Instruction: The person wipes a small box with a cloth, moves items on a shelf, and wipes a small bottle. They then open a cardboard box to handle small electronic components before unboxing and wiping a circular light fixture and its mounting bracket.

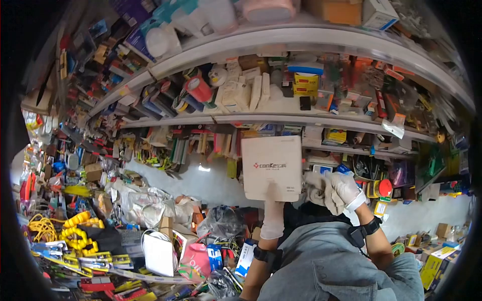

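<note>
A flat white box [271, 151] with dark and red lettering stands up in front of me at the middle of the view. My left hand [272, 219], in a thin pale glove, grips it at the lower edge; most of the fingers are hidden behind the box. To the right, my gloved right hand [345, 189] is closed on a crumpled greyish cloth [324, 191], which hangs close beside the box's right side.
Shelves [201, 119] packed with boxes, tape rolls and small tools curve across the front. A red-lidded jar [384, 187] stands right of my right hand. Lower left lie yellow coiled hoses [79, 233], a white panel-like item [159, 255], plastic bags and loose goods.
</note>
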The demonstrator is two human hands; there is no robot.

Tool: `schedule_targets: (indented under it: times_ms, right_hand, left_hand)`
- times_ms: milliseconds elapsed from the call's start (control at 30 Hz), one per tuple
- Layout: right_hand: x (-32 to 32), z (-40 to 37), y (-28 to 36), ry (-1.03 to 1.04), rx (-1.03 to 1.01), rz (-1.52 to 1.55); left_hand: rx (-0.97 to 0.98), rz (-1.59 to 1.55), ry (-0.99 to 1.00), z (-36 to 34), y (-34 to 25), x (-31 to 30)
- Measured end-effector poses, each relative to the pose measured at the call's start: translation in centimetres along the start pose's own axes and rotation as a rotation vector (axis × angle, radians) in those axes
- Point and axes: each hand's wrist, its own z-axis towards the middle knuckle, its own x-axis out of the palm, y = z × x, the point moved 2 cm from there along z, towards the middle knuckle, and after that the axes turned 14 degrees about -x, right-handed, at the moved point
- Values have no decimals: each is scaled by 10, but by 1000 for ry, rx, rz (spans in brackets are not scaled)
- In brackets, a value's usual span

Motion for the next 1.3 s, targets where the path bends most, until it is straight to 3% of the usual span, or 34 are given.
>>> schedule_targets:
  times_ms: [33,100,133,267,333,533,567,600,667,700,733,767,833,867,933,1000,1100,1200,1233,1267,1300]
  right_hand:
    - [-1,-7,-15,-59,-404,-297]
    - [-9,-2,4,-372,163,348]
    - [-15,-5,5,-408,143,430]
    - [-50,-29,9,-479,241,467]
    - [-69,-38,22,-563,279,571]
    - [-98,-71,-1,-707,60,570]
    - [-108,-73,-5,-733,64,460]
    - [-118,-72,-11,-755,68,351]
    - [-131,-71,-40,-896,190,614]
    - [-145,-54,-10,-1017,228,645]
    - [-148,-65,-71,-994,214,678]
    - [-161,-52,-43,-1016,244,765]
    - [-178,-41,-46,-1044,260,877]
    - [-186,-41,-58,-1035,290,752]
    - [-194,-52,-125,-1045,269,547]
    - [-198,-47,-118,-1136,262,501]
    - [-191,-45,-106,-1161,241,765]
    - [-176,-67,-124,-1192,230,706]
    - [-170,-82,-164,-1112,132,898]
    - [-167,-62,-95,-1135,148,973]
    - [-159,-65,-92,-1170,205,1053]
  left_hand:
    - [140,199,97,15,17,-9]
    - [8,109,129,12,2,21]
    - [-118,14,140,8,-8,43]
    - [-259,87,186,-15,-47,127]
    - [-349,145,353,-20,-66,172]
    - [-405,395,654,-4,-79,264]
    - [-313,433,748,-2,-80,279]
    - [-357,485,772,11,-76,292]
    - [-435,558,810,34,-66,320]
    - [-419,574,824,43,-61,336]
    - [-400,588,836,54,-56,351]
    - [-455,689,795,67,-51,361]
    - [-575,744,827,101,-34,385]
    - [-491,738,781,123,-16,392]
    - [-707,762,588,155,7,406]
    - [-599,728,558,150,5,410]
    - [-465,715,487,144,4,407]
    - [-437,717,595,121,-19,384]
    - [-395,708,642,119,-15,369]
    - [-353,702,688,116,-10,353]
    - [-297,715,756,105,-9,331]
